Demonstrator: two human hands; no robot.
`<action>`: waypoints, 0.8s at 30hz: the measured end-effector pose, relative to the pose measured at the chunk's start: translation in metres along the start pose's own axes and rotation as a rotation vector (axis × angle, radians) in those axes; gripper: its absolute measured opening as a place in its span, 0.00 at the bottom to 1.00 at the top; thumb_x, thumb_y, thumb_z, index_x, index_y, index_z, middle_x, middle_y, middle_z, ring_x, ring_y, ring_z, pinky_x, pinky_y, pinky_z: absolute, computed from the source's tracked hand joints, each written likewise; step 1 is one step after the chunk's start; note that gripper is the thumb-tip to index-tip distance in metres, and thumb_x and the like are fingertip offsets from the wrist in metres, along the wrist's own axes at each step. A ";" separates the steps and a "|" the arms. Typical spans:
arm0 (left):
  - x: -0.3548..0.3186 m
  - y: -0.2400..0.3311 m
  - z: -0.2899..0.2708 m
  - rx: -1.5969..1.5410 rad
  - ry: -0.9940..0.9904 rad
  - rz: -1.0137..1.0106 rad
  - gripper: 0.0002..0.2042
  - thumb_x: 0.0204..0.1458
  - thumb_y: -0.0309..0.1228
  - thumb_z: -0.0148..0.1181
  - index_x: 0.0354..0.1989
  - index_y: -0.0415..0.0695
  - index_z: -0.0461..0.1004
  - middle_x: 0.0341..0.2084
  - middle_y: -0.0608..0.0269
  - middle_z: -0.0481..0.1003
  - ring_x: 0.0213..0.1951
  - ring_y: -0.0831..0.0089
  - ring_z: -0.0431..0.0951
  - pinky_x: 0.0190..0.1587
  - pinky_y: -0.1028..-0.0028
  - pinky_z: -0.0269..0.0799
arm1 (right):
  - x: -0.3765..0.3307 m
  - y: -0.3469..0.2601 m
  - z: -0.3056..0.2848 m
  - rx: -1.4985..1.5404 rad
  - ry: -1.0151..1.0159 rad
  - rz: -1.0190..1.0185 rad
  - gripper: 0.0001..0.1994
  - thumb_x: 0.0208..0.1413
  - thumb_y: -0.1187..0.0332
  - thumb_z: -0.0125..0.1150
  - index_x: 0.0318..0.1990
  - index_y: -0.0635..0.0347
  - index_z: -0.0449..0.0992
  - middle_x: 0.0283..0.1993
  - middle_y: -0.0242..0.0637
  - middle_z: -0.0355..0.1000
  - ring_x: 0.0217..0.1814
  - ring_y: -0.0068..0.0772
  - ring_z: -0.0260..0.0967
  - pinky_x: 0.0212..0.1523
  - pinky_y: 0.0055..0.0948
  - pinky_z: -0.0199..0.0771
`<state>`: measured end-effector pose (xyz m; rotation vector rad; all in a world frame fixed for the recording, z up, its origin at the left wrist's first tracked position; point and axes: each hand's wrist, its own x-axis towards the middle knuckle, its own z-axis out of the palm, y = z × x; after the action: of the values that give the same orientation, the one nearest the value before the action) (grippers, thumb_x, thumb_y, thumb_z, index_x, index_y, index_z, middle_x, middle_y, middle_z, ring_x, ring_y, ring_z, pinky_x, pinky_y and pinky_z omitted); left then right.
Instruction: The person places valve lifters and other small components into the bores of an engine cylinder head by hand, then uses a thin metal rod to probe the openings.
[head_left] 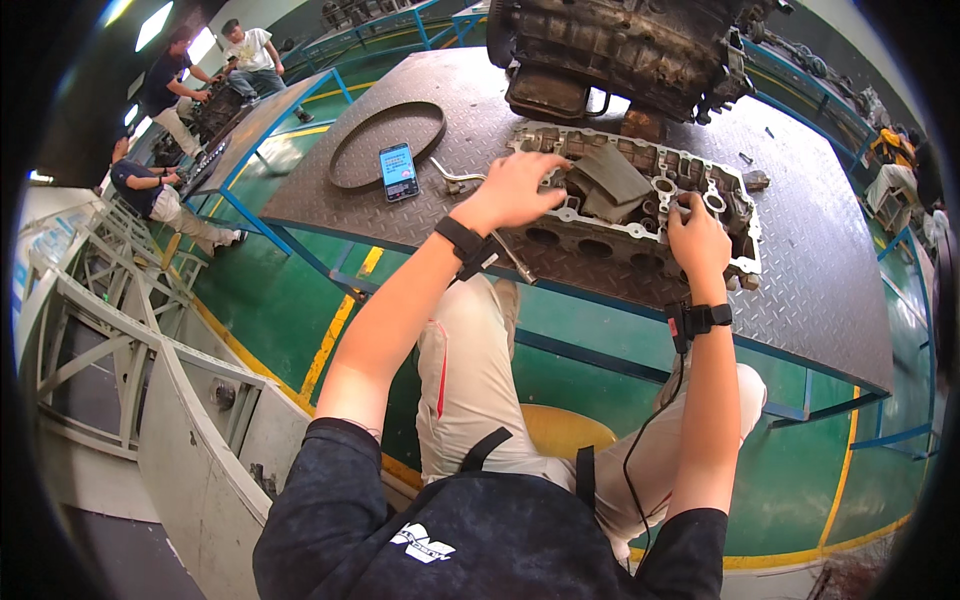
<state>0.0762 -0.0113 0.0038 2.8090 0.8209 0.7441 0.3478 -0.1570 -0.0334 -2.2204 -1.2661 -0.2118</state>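
Note:
A metal engine cylinder head (622, 230) lies on the steel-topped table in front of me. Over its left end my left hand (512, 190) reaches with fingers stretched and apart, the fingertips at its edge. My right hand (698, 242) is at the right part of the cylinder head, fingers bent and drawn together. Whatever those fingers hold, if anything, is hidden. Beside them are two round, ring-shaped openings. Several grey-brown flat sheets (612, 182) rest on the middle of the cylinder head, between my hands.
Behind stands a large dark engine (620, 55). A black belt loop (336, 150), a lit phone (398, 172) and a bent metal wrench (452, 180) lie to the left. A metal tool (515, 260) sits at the table's (820, 260) front edge. Other people work farther off.

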 end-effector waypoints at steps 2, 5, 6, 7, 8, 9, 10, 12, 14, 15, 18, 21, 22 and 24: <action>-0.003 0.003 -0.002 0.166 0.006 0.085 0.22 0.56 0.44 0.61 0.57 0.51 0.75 0.50 0.50 0.78 0.55 0.52 0.76 0.60 0.57 0.68 | 0.000 0.009 0.007 0.020 0.041 -0.026 0.14 0.62 0.52 0.56 0.49 0.45 0.76 0.41 0.37 0.82 0.45 0.47 0.80 0.43 0.44 0.77; -0.006 -0.035 -0.013 0.215 0.126 0.041 0.18 0.55 0.42 0.61 0.52 0.49 0.78 0.49 0.51 0.79 0.55 0.51 0.76 0.59 0.57 0.70 | -0.004 0.006 0.005 0.046 0.036 -0.055 0.14 0.62 0.51 0.57 0.49 0.46 0.75 0.41 0.36 0.82 0.45 0.47 0.80 0.43 0.44 0.77; -0.008 -0.048 -0.024 0.168 0.134 -0.031 0.16 0.53 0.38 0.63 0.48 0.48 0.79 0.47 0.52 0.79 0.54 0.49 0.76 0.59 0.57 0.70 | -0.005 0.005 0.001 0.043 0.000 -0.029 0.15 0.62 0.51 0.58 0.49 0.47 0.75 0.41 0.37 0.82 0.45 0.47 0.80 0.43 0.45 0.77; -0.013 -0.070 -0.033 0.219 0.165 -0.046 0.16 0.50 0.35 0.62 0.48 0.50 0.80 0.47 0.51 0.80 0.52 0.50 0.78 0.57 0.57 0.74 | -0.007 0.008 0.001 0.043 -0.003 -0.029 0.15 0.62 0.51 0.58 0.49 0.47 0.75 0.41 0.37 0.82 0.45 0.47 0.80 0.43 0.45 0.77; -0.024 -0.107 -0.040 0.239 0.204 -0.092 0.17 0.48 0.32 0.61 0.48 0.49 0.80 0.47 0.51 0.80 0.52 0.50 0.78 0.57 0.57 0.74 | -0.005 0.007 0.005 0.032 0.020 -0.051 0.16 0.62 0.50 0.58 0.49 0.48 0.75 0.40 0.37 0.82 0.44 0.47 0.80 0.43 0.45 0.77; -0.037 -0.142 -0.043 0.175 0.235 -0.214 0.17 0.48 0.31 0.60 0.47 0.47 0.80 0.45 0.51 0.80 0.50 0.49 0.78 0.55 0.57 0.74 | -0.004 0.007 0.008 0.016 0.044 -0.062 0.16 0.62 0.50 0.58 0.49 0.49 0.75 0.39 0.37 0.82 0.44 0.47 0.79 0.42 0.45 0.76; -0.052 -0.169 -0.047 0.082 0.209 -0.298 0.16 0.48 0.30 0.59 0.46 0.44 0.81 0.44 0.48 0.80 0.50 0.48 0.79 0.55 0.59 0.74 | -0.004 0.006 0.006 0.012 0.000 -0.069 0.17 0.63 0.51 0.58 0.50 0.50 0.75 0.40 0.39 0.81 0.44 0.48 0.79 0.43 0.45 0.77; -0.096 -0.230 -0.054 0.037 0.233 -0.514 0.15 0.48 0.28 0.58 0.45 0.43 0.81 0.46 0.46 0.80 0.52 0.49 0.79 0.57 0.62 0.73 | -0.004 -0.002 0.010 0.039 -0.001 -0.119 0.17 0.63 0.51 0.57 0.51 0.50 0.74 0.41 0.39 0.81 0.45 0.49 0.79 0.43 0.45 0.77; -0.107 -0.252 -0.048 0.089 0.155 -0.530 0.15 0.47 0.28 0.59 0.44 0.42 0.81 0.48 0.44 0.78 0.54 0.50 0.77 0.58 0.62 0.71 | -0.004 0.009 0.002 0.037 0.004 -0.174 0.18 0.64 0.52 0.57 0.53 0.51 0.74 0.43 0.41 0.79 0.45 0.50 0.78 0.44 0.46 0.77; -0.109 -0.254 -0.036 0.065 0.168 -0.548 0.15 0.47 0.28 0.59 0.45 0.40 0.80 0.49 0.45 0.78 0.54 0.50 0.77 0.57 0.62 0.71 | -0.004 0.015 0.000 0.023 -0.001 -0.181 0.18 0.63 0.52 0.58 0.53 0.52 0.74 0.42 0.42 0.79 0.44 0.50 0.79 0.42 0.47 0.78; -0.127 -0.292 -0.030 0.107 0.095 -0.524 0.17 0.48 0.28 0.59 0.47 0.39 0.78 0.59 0.47 0.75 0.60 0.51 0.75 0.63 0.63 0.69 | -0.005 0.010 -0.002 0.035 0.015 -0.225 0.19 0.63 0.54 0.59 0.54 0.55 0.73 0.40 0.44 0.79 0.40 0.52 0.79 0.38 0.47 0.78; -0.135 -0.321 -0.034 0.043 -0.022 -0.570 0.15 0.51 0.27 0.58 0.48 0.45 0.77 0.60 0.51 0.75 0.62 0.51 0.75 0.63 0.64 0.68 | -0.004 0.006 0.004 0.048 0.031 -0.279 0.18 0.62 0.55 0.60 0.53 0.56 0.74 0.37 0.44 0.77 0.36 0.51 0.79 0.34 0.47 0.77; -0.121 -0.314 -0.022 0.059 -0.073 -0.639 0.15 0.51 0.27 0.58 0.48 0.45 0.76 0.59 0.51 0.76 0.60 0.50 0.75 0.62 0.63 0.69 | -0.005 0.011 0.003 0.044 0.032 -0.283 0.17 0.62 0.56 0.60 0.52 0.56 0.74 0.37 0.43 0.77 0.36 0.50 0.79 0.34 0.46 0.77; -0.118 -0.327 -0.030 0.087 -0.043 -0.648 0.15 0.52 0.27 0.57 0.49 0.46 0.75 0.58 0.48 0.76 0.58 0.48 0.76 0.59 0.62 0.70 | -0.004 0.009 0.000 0.073 0.048 -0.317 0.17 0.61 0.57 0.61 0.52 0.56 0.74 0.36 0.41 0.77 0.35 0.47 0.78 0.33 0.43 0.77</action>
<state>-0.1801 0.2015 -0.1006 2.3637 1.6586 0.5388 0.3526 -0.1635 -0.0386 -1.9337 -1.5694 -0.3317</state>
